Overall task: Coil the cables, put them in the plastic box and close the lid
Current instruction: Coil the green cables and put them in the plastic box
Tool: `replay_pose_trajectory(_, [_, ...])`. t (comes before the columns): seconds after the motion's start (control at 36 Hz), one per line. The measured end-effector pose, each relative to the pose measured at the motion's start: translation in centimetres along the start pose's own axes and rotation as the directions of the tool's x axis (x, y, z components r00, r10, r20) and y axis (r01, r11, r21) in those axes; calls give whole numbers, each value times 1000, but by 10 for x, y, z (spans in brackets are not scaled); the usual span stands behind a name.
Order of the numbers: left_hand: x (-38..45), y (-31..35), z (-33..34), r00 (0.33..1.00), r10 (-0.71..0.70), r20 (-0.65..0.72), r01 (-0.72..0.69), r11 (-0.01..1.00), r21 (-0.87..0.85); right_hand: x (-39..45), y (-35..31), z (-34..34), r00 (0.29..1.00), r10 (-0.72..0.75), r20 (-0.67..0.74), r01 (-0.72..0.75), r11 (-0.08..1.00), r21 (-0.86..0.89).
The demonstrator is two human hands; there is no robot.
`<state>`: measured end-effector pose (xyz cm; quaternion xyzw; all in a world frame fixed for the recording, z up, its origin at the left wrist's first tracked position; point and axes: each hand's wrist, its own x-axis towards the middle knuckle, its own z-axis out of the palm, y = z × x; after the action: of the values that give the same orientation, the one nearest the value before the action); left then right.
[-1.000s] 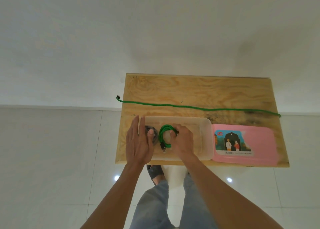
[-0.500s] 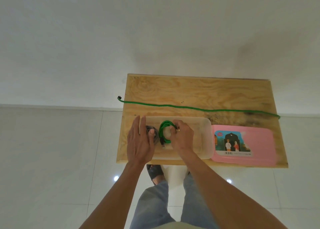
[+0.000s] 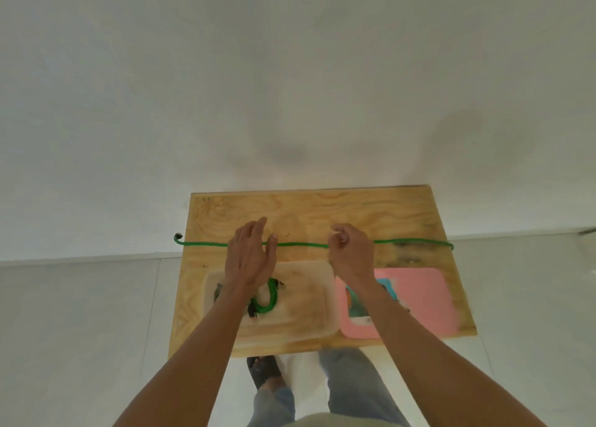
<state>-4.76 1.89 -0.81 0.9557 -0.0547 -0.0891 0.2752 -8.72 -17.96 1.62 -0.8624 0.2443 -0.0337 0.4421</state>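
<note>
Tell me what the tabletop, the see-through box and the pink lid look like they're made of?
Tabletop: looks like unfinished plywood, with swirling grain. Box: translucent, cloudy plastic; the wood shows through. Pink lid: likely matte plastic, with a printed picture label.

A long green cable [image 3: 303, 244] lies stretched straight across the counter, its dark plug end hanging past the left edge. A coiled green cable [image 3: 269, 299] sits inside the clear plastic box [image 3: 309, 300], beside a darker coil [image 3: 218, 292]. The pink lid [image 3: 422, 297] lies flat just right of the box, picture side up.
</note>
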Motion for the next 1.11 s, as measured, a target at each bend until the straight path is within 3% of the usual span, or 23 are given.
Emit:
replay_pose_trajectory(0.22, [46, 51, 35, 970, -74, 231, 19, 973, 231, 73, 70, -49, 967, 124, 223, -43, 940, -337])
replay_pose_trajectory(0.42, [76, 55, 72, 889, -262, 375, 93, 906, 412, 105, 112, -56, 893, 242, 379, -98, 928, -360])
replay_pose_trajectory(0.64, [83, 56, 96, 867, -316, 385, 22, 797, 604, 109, 128, -46, 884, 182, 431, 2, 920, -392])
replay_pose_trajectory(0.75, [84, 59, 87, 874, -317, 370, 105, 864, 492, 111, 115, -47, 912, 156, 380, 12, 914, -405])
replay_pose_trajectory(0.86, [92, 59, 56, 914, -288, 286, 224, 946, 235, 116, 88, -48, 937, 102, 335, 28, 932, -362])
replay_pose_trajectory(1.0, [101, 74, -3, 986, -165, 35, 164, 986, 31, 120, 39, -46, 974, -4, 228, 56, 974, -220])
replay_pose_trajectory(1.11, [100, 91, -51, 980, -81, -184, 68, 995, -75, 117, -6, -43, 979, -113, 171, 119, 993, -27])
